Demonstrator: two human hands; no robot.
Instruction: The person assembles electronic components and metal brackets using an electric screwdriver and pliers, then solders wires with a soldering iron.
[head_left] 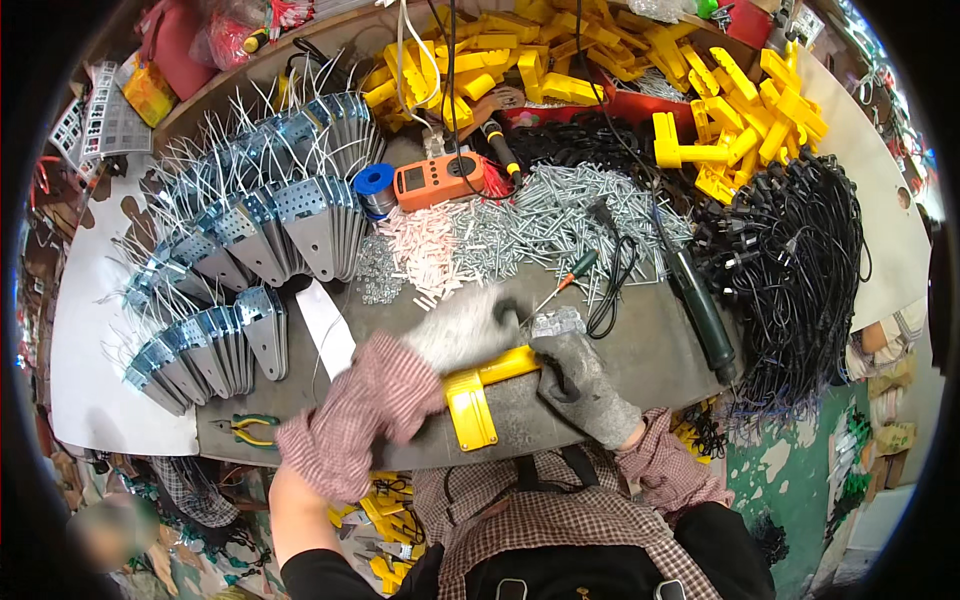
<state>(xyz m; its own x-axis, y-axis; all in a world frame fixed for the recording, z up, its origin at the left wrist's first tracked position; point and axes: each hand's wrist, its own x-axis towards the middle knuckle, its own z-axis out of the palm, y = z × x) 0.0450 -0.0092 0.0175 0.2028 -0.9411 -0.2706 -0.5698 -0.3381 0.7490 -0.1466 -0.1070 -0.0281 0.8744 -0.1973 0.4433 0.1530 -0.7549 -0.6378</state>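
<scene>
My right hand (582,388), in a grey work glove, is closed round the narrow end of a yellow L-shaped plastic housing (470,408). A black cord runs along its fingers. My left hand (470,328), also gloved, hovers just beyond the housing, with its fingertips smeared by motion, so I cannot make out whether they hold anything. Near those fingertips are the shaft of a screwdriver (578,268) with a green and red handle and some small clear plastic pieces (558,322).
Metal plates (320,230) with white wires stand in rows at left. Screws (570,215), pink tubes (425,245) and an orange meter (438,180) lie ahead. Yellow housings (750,110) pile up behind. An electric screwdriver (705,320) and black cords (790,270) sit right; pliers (250,430) lie front left.
</scene>
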